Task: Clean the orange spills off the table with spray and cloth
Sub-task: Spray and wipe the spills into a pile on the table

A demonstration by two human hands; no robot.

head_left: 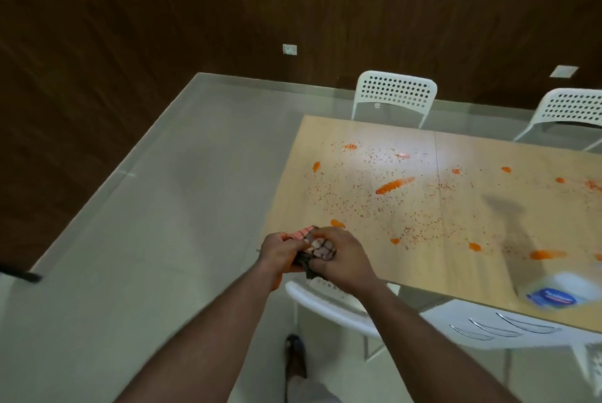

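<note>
A light wooden table [358, 223] carries orange spills [394, 185] as smears, blobs and fine red-orange specks across its top. Both my hands meet at the table's near left corner. My left hand [280, 252] and my right hand [342, 259] both grip a bunched checked cloth [321, 249], pink and dark, held between them just above the corner. A spray bottle [550, 285] with a blue label stands blurred on the table's near right edge, well apart from both hands.
White perforated chairs stand at the far side [395, 94] [573, 109]; two more [329, 305] [508, 331] are tucked at the near edge below my hands. Pale tiled floor [146, 239] spreads left. A dark wood wall [163, 11] is behind. My shoe [295, 357] shows below.
</note>
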